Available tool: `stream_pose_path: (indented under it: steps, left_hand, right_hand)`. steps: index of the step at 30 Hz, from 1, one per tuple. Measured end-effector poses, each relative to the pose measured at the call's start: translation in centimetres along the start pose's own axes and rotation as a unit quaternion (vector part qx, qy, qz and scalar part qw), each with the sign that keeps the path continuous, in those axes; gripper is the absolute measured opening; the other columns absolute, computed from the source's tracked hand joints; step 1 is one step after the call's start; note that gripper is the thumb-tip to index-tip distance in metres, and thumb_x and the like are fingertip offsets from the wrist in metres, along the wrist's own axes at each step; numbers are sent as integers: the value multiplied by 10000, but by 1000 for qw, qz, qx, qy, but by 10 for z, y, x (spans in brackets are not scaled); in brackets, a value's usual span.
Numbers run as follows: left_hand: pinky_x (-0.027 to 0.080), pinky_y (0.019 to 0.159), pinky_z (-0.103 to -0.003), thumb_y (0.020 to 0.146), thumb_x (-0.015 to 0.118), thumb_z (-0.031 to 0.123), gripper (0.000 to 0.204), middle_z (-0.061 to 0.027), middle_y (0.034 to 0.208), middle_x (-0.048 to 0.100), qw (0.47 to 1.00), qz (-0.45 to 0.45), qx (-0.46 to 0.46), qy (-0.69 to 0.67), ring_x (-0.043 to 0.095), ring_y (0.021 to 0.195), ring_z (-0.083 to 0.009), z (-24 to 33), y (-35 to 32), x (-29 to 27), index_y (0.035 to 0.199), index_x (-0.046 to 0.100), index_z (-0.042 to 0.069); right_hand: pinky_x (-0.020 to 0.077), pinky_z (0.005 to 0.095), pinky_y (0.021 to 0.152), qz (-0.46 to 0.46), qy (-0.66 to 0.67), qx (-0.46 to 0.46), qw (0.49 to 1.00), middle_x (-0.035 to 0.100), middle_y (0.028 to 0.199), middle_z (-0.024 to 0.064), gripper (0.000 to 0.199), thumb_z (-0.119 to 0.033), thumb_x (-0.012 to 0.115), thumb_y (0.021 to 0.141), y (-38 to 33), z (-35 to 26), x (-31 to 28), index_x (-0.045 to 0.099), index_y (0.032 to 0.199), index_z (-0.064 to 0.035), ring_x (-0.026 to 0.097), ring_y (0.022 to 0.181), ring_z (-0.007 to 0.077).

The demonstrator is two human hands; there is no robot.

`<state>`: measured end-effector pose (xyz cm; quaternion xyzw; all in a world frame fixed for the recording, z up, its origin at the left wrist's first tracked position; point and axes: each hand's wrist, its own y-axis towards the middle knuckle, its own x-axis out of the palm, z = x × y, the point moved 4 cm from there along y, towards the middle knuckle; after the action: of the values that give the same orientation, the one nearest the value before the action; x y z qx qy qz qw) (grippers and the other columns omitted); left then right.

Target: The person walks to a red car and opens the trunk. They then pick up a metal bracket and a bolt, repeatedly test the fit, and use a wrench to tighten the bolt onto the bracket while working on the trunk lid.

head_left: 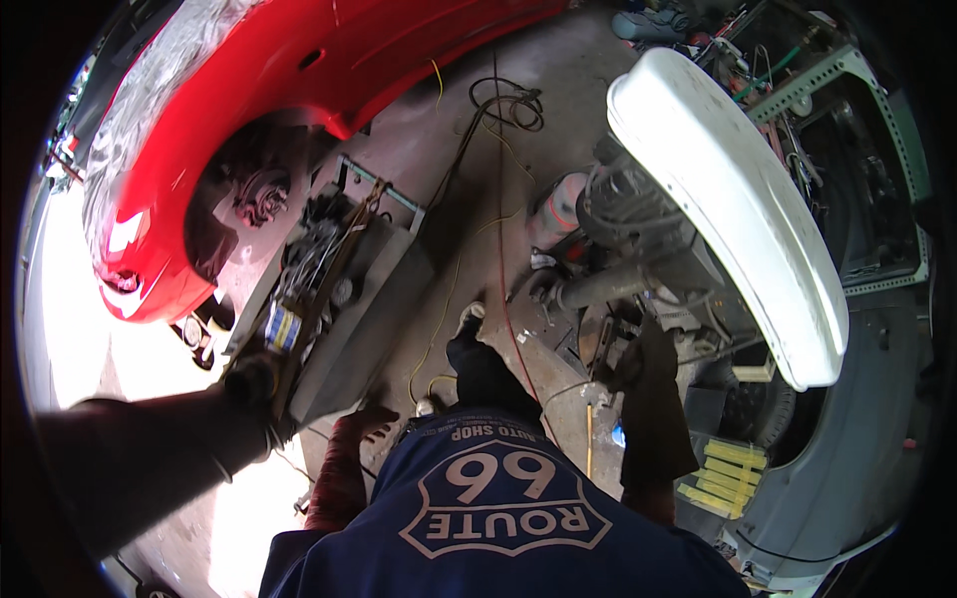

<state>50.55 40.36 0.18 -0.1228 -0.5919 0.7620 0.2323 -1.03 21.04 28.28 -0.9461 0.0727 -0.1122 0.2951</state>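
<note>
My left hand (375, 423) is bare and low at my left side, its fingers stretched and slightly apart. Nothing shows in it. It is near the lower end of a long grey metal cart (364, 324) loaded with tools and cables. What looks like a long dark gauntlet glove (658, 424) covers my right forearm and reaches up toward grimy metal parts (608, 284). My right hand (638, 364) is in deep shade at its end, and its fingers cannot be made out. A curved white body panel (733, 214) stands over the parts at the right.
A red car body (369, 60) with an open wheel well is at the far left. Red and yellow hoses (501, 254) trail over the concrete floor. A thick dark tube-like shape (150, 468) crosses the lower left. A grey car part (857, 419) and yellow-taped piece (733, 478) lie right.
</note>
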Motion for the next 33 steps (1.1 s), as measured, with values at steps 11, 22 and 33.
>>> stream_pose_path:
  steps: [11, 22, 33]
  left_hand:
    - [563, 837, -386, 1063, 444, 514, 532, -88, 1176, 701, 922, -125, 273, 245, 650, 1049, -186, 407, 36, -106, 1358, 632, 113]
    - [561, 834, -395, 1059, 459, 517, 540, -91, 1153, 704, 922, 26, 336, 194, 649, 1028, -199, 736, 151, -98, 1356, 634, 102]
    - [560, 831, -404, 1055, 473, 520, 549, -95, 1129, 708, 791, 15, 255, 555, 648, 1008, -211, 788, 286, -168, 1355, 635, 90]
  right_hand:
    - [585, 469, 685, 135, -37, 99, 985, 674, 920, 113, 383, -438, 517, 1057, 160, -33, 8, 635, 1161, -89, 652, 791, 255]
    - [593, 484, 698, 186, 2, 135, 973, 670, 936, 133, 368, -407, 542, 1044, 249, -53, -4, 625, 1181, -76, 660, 812, 281]
    - [601, 498, 712, 325, 144, 206, 912, 666, 952, 154, 360, -375, 566, 1031, 283, 0, 74, 615, 1201, -62, 669, 834, 306]
